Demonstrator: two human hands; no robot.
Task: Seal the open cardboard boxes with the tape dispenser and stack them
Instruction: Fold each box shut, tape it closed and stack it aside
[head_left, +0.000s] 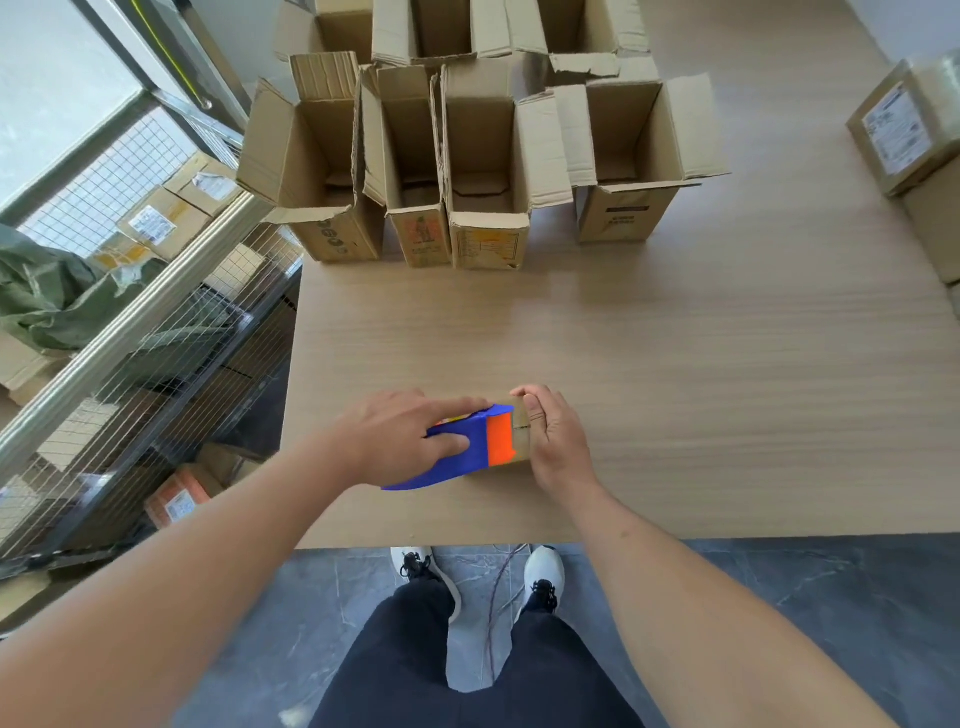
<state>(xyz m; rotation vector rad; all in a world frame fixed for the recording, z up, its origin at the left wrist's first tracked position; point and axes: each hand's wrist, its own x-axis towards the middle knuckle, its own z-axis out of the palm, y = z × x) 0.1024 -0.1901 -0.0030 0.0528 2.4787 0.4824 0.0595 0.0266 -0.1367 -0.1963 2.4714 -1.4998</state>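
A blue and orange tape dispenser (470, 447) lies on top of a small cardboard box (521, 435) near the front edge of the wooden table (675, 364). My left hand (405, 436) grips the dispenser from the left, index finger stretched along its top. My right hand (553, 441) holds the box's right end, fingers curled over its far edge. Most of the box is hidden under the dispenser and my hands. Several open cardboard boxes (488, 171) stand upright in rows at the back of the table, flaps up.
Sealed boxes with labels (906, 130) sit stacked at the table's right edge. A wire-mesh cage (156, 322) holding parcels stands to the left of the table. My feet (478, 577) are on the grey tiled floor below the table's front edge.
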